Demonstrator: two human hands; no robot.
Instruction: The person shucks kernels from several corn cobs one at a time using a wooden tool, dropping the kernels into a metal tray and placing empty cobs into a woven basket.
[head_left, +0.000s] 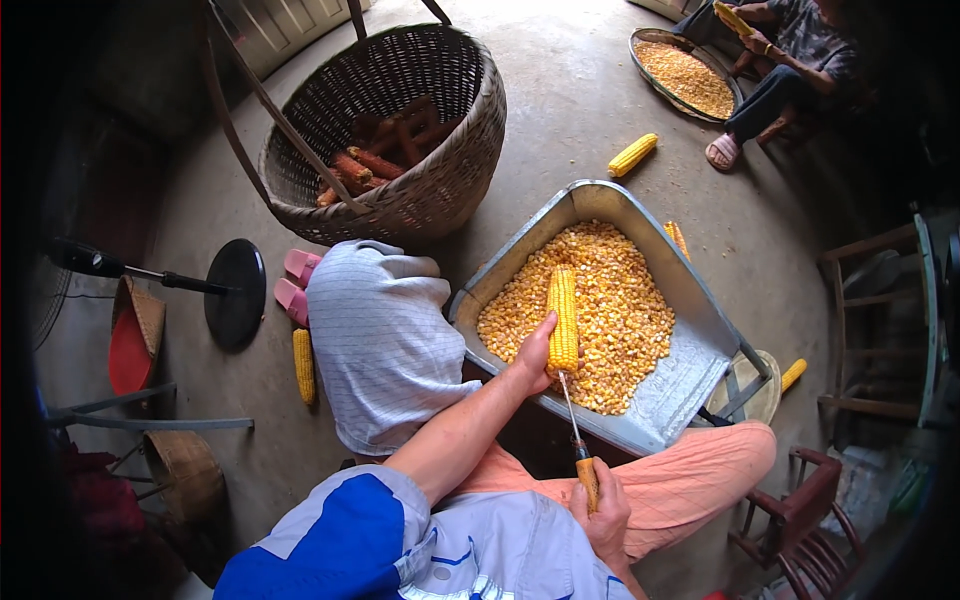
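Note:
My left hand (536, 356) grips an ear of yellow corn (562, 315) around its lower part, tip pointing away from me. In my right hand (606, 510) is the wooden handle of a screwdriver-like tool (587, 474). The thin metal shaft runs up to the near end of the ear; whether its tip sits in the kernels is hard to tell. Beneath the ear, loose corn kernels (615, 292) fill much of a metal scoop-shaped pan (675, 416) in front of my legs.
A woven basket (450, 180) holds bare red cobs (375, 161). Ears of corn lie on the floor, one (633, 155) beyond the pan, another (303, 366) left. A seated person (802, 67) holds corn by a round tray (686, 79). A fan base (235, 295) stands left, a wooden chair (806, 495) right.

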